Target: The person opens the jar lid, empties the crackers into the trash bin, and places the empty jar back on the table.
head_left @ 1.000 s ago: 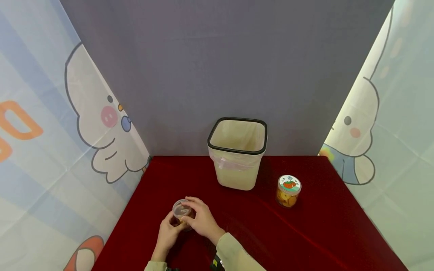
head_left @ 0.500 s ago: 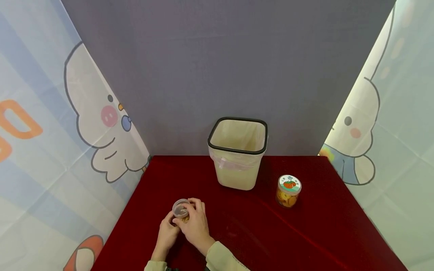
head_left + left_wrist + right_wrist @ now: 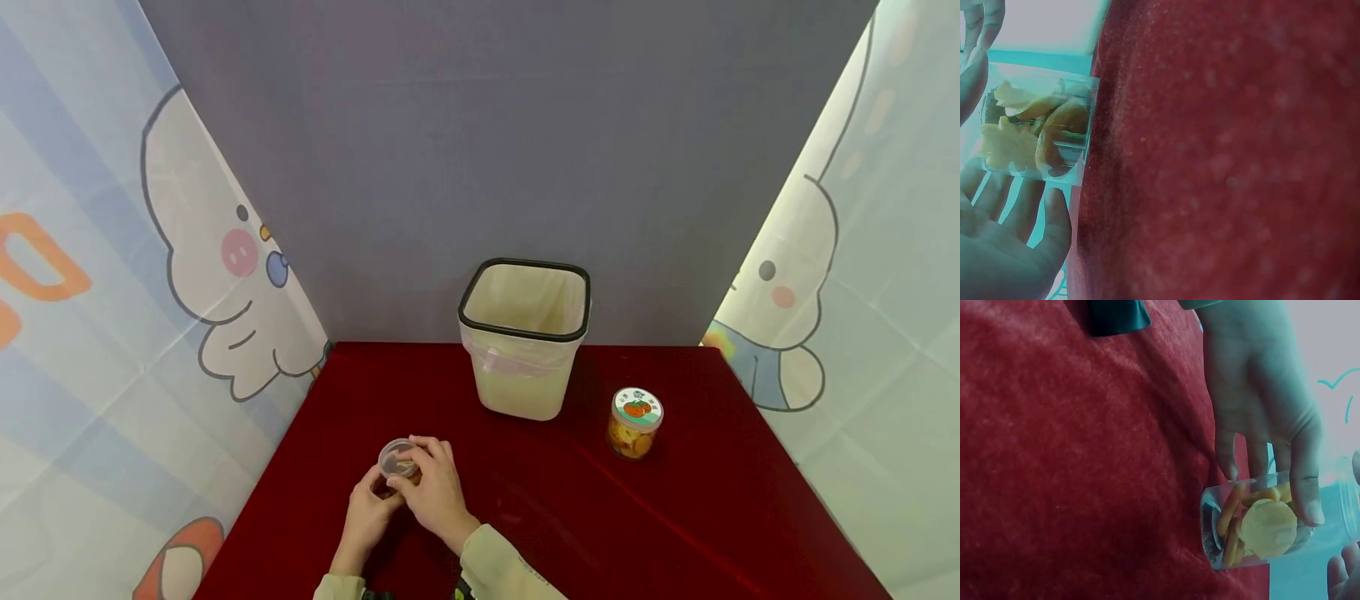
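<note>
At the left front, my left hand (image 3: 366, 517) holds a small clear jar (image 3: 395, 460) around its lower body. My right hand (image 3: 437, 498) grips the jar's rim from the other side, with a finger reaching over the see-through top. Whether a cover or film lies there is too small to tell. Yellow and orange-brown food pieces (image 3: 1267, 528) show through the jar wall in the right wrist view. In the left wrist view, my left fingers (image 3: 1022, 203) meet one side of the jar, and right-hand fingers appear at the top left corner.
A cream bin (image 3: 522, 387) with a black rim and a clear liner stands at the back. To its right, a second jar (image 3: 633, 433) with a printed white and green lid sits on the dark red cloth (image 3: 600, 533). Grey and cartoon-printed curtains surround the table.
Over the last second my right hand has turned and shifted slightly on the jar's rim, its forearm moving left. My left hand and the jar have stayed almost in place.
</note>
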The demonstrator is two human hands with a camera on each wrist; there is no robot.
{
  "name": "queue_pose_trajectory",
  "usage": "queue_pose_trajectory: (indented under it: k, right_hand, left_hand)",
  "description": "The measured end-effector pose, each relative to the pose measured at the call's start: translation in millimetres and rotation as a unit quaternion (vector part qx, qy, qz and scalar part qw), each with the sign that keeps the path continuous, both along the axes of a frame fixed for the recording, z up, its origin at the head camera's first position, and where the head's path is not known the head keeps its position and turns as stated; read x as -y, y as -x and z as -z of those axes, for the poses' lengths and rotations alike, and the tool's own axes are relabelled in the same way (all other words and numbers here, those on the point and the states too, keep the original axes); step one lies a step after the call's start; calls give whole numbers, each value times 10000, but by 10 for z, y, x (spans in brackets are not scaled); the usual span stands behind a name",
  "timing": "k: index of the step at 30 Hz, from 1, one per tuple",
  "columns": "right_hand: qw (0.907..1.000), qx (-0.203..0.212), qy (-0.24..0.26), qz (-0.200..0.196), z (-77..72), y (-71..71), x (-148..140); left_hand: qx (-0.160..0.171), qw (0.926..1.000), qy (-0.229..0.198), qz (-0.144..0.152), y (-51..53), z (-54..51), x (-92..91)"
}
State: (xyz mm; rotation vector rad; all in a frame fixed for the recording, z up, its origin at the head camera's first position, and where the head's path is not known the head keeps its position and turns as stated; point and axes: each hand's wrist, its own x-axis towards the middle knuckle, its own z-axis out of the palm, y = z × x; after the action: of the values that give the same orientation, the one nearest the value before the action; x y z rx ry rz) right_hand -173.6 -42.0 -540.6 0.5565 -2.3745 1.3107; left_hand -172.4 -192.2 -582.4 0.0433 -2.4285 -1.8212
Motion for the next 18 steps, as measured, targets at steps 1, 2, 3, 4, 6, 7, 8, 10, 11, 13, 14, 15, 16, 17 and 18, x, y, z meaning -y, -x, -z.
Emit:
queue_pose_trajectory:
  k: [1, 2, 3, 4, 6, 7, 8, 10, 11, 13, 14, 15, 16, 17, 18]
  right_hand:
    - [10000, 25, -4, -45, -3, -1, -7]
    - [10000, 40, -9, -89, -5, -1, -15]
    - [9999, 67, -17, -134, -6, -2, -22]
    - [9998, 92, -21, -185, -6, -1, -33]
    - [9994, 178, -47, -299, -3, 4, -56]
    - [9991, 218, -61, -362, -2, 11, -68]
    - [9987, 257, -64, -433, -2, 19, -79]
    - [9976, 359, -78, -580, -1, 39, -101]
    - [9969, 422, -80, -658, -3, 50, -113]
    - [9950, 581, -65, -803, -10, 71, -135]
    - [9939, 668, -38, -872, -20, 80, -146]
    - [9929, 743, -16, -934, -29, 92, -155]
    - [9915, 831, 16, -1000, -41, 104, -165]
    - [9905, 884, 39, -1049, -51, 116, -171]
    - [9901, 918, 37, -1063, -65, 126, -175]
  left_hand:
    - [18, 10000, 3, 7, 2, -1, 3]
    - [36, 10000, 5, 2, 4, 0, 8]
    - [48, 10000, 6, 2, 5, 0, 9]
    - [46, 10000, 0, 14, 4, -3, 4]
    - [51, 10000, -12, 27, 4, -5, -2]
    - [55, 10000, -18, 9, 7, -6, -3]
    - [52, 10000, -32, 6, 7, -7, -5]
    - [35, 10000, -34, 31, 8, -11, -7]
    - [34, 10000, -38, 45, 12, -9, -6]
    - [45, 10000, -37, 77, 10, -6, -2]
    - [67, 9999, -53, 89, 11, -5, -1]
    - [89, 9999, -57, 104, 12, -6, 1]
    - [104, 9999, -40, 108, 13, -8, 7]
    - [125, 9999, -31, 113, 17, -12, 15]
    - [121, 9999, -12, 107, 20, -20, 20]
